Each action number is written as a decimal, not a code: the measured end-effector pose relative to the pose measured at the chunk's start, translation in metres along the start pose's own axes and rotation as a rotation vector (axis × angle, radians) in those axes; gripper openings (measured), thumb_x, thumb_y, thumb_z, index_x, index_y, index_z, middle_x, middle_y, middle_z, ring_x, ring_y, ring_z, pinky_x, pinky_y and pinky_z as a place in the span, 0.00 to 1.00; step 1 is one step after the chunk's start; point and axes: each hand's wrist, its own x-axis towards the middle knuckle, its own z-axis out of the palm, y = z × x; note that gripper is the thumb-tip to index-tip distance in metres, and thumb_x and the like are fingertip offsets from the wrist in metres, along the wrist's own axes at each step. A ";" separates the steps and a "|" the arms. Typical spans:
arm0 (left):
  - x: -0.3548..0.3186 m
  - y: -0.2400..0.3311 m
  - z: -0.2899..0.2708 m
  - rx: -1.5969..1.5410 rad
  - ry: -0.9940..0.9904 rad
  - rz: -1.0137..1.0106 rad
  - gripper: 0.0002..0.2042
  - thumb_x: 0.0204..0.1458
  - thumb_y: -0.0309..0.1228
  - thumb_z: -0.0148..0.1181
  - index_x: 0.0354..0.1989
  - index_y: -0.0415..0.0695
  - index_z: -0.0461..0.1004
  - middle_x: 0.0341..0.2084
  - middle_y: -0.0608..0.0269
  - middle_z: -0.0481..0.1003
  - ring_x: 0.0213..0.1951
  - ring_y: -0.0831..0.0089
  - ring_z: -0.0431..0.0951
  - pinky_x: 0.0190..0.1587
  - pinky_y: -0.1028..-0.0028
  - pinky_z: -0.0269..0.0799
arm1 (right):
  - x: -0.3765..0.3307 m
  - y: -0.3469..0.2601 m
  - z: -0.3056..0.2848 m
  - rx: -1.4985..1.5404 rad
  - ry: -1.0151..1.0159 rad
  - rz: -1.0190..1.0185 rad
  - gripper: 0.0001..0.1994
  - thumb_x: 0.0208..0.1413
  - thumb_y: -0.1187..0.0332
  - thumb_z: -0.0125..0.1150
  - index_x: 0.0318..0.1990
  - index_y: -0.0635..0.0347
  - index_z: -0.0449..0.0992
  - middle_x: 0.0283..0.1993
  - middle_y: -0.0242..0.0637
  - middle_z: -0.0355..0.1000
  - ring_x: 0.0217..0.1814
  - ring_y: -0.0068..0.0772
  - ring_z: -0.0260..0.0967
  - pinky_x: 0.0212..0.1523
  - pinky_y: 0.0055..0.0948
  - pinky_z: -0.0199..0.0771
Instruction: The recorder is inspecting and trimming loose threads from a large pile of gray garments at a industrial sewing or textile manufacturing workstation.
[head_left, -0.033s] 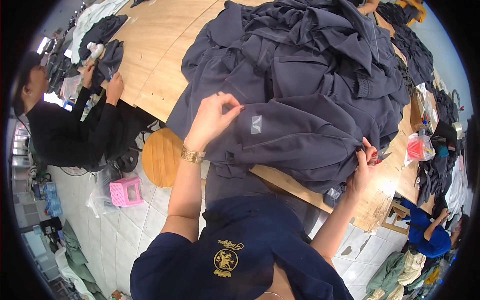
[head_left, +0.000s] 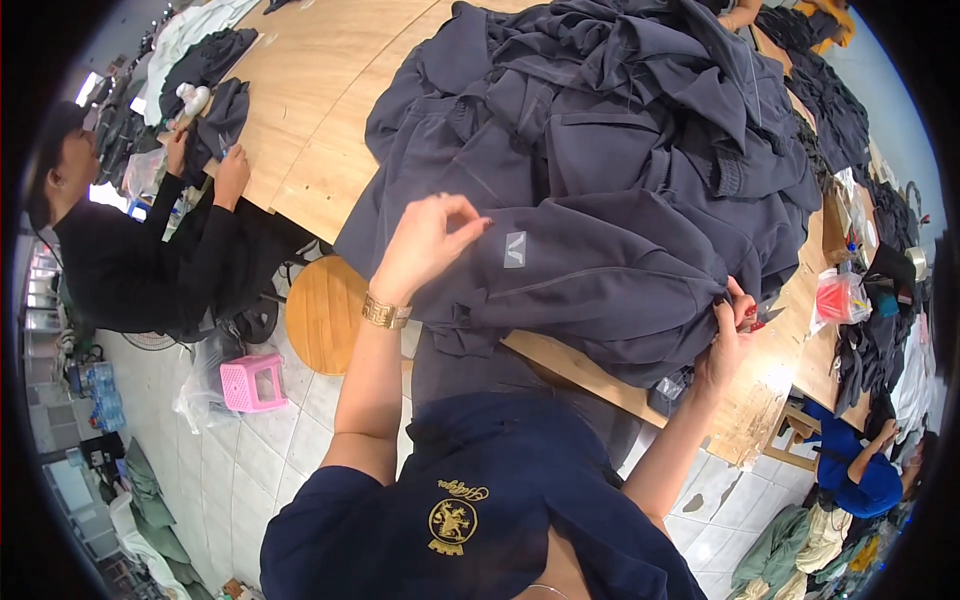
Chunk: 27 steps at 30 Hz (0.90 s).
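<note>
At the near worktop edge (head_left: 560,362), the right hand (head_left: 728,335) is gripping the hem of the dark navy garment (head_left: 600,270) together with small red-handled snips (head_left: 762,316); the left hand (head_left: 425,240) is pinching a fold beside the grey patch (head_left: 514,249). Blades lying against bunched cloth could nick the fabric. Beyond, the garment heap (head_left: 640,90) is leaning and might slide
</note>
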 end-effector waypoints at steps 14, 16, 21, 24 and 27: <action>0.038 0.028 -0.007 -0.743 0.120 0.078 0.10 0.56 0.36 0.58 0.28 0.44 0.69 0.16 0.80 0.64 0.18 0.91 0.60 0.19 0.86 0.55 | 0.041 -0.065 0.036 -0.103 0.144 -0.397 0.15 0.47 0.85 0.55 0.23 0.56 0.56 0.45 0.45 0.70 0.44 0.28 0.66 0.51 0.28 0.65; 0.055 0.043 -0.013 -0.929 0.163 0.139 0.11 0.55 0.38 0.59 0.29 0.44 0.69 0.15 0.78 0.65 0.16 0.90 0.62 0.18 0.86 0.58 | 0.065 -0.088 0.037 -0.037 0.165 -0.524 0.16 0.47 0.85 0.57 0.23 0.56 0.55 0.45 0.45 0.70 0.43 0.28 0.67 0.51 0.29 0.66; 0.062 0.102 0.016 -1.112 0.033 0.015 0.11 0.54 0.35 0.60 0.27 0.46 0.66 0.14 0.74 0.68 0.13 0.86 0.68 0.15 0.85 0.68 | 0.119 -0.102 -0.002 -0.962 0.553 -0.670 0.09 0.49 0.74 0.63 0.27 0.64 0.67 0.28 0.32 0.65 0.30 0.20 0.60 0.33 0.23 0.63; 0.070 0.100 0.052 -1.223 -0.022 -0.043 0.11 0.54 0.36 0.60 0.28 0.46 0.64 0.17 0.71 0.70 0.15 0.83 0.71 0.17 0.82 0.71 | 0.075 -0.093 0.047 -0.728 0.405 -0.529 0.09 0.52 0.68 0.64 0.32 0.62 0.71 0.25 0.25 0.60 0.29 0.18 0.57 0.31 0.20 0.60; 0.066 0.107 0.071 -1.294 -0.032 -0.061 0.11 0.55 0.35 0.59 0.28 0.46 0.64 0.18 0.70 0.70 0.17 0.82 0.73 0.21 0.81 0.74 | 0.021 -0.076 0.102 -0.420 -0.063 -0.340 0.09 0.46 0.75 0.67 0.33 0.61 0.72 0.27 0.23 0.64 0.25 0.12 0.56 0.25 0.15 0.58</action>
